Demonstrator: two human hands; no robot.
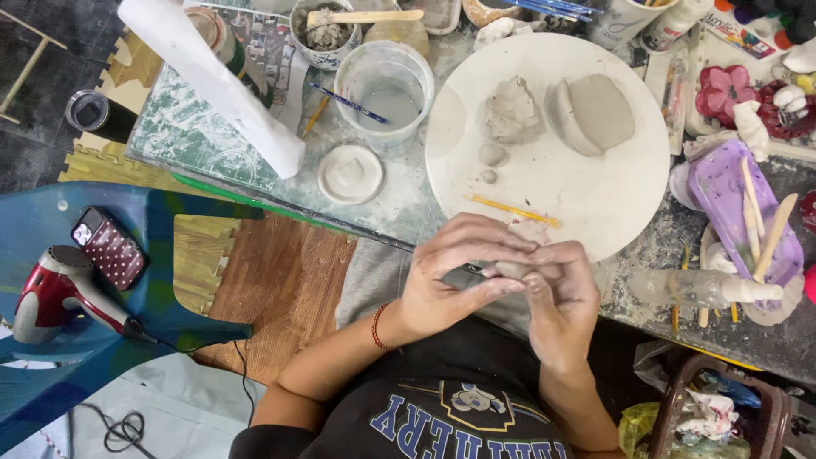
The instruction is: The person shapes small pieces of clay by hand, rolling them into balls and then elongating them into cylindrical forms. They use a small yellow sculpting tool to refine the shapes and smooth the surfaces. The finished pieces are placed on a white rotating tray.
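At the near edge of the bench [408, 208], both hands meet over the person's lap and work a small lump of grey clay [513, 269]. The left hand [450, 276] arches over it, fingers [501, 242] curled down onto its top, while the right hand [557, 297] cups it from below and the side, thumb pressed against the clay. Both sets of fingers are clenched on the lump, which is mostly hidden between them. A red thread bracelet [376, 327] circles the left wrist.

Just beyond the hands lies a round white board [595, 191] carrying a yellow stick tool [515, 210] near its front rim, a rough clay piece [512, 110], a thick flattened clay slab [595, 113] and two tiny clay balls [491, 155]. Left of the board stands a clear plastic tub of cloudy water [387, 93] with a blue brush [348, 103] leaning on it, and a white lid [350, 174] lies beside it. To the right, a purple tray [722, 191] holds wooden modelling sticks [769, 234], with a clear spray bottle [705, 289] lying near it. Far left, a red hair dryer [51, 293] and a dotted phone [110, 248] rest on a blue seat [161, 280].
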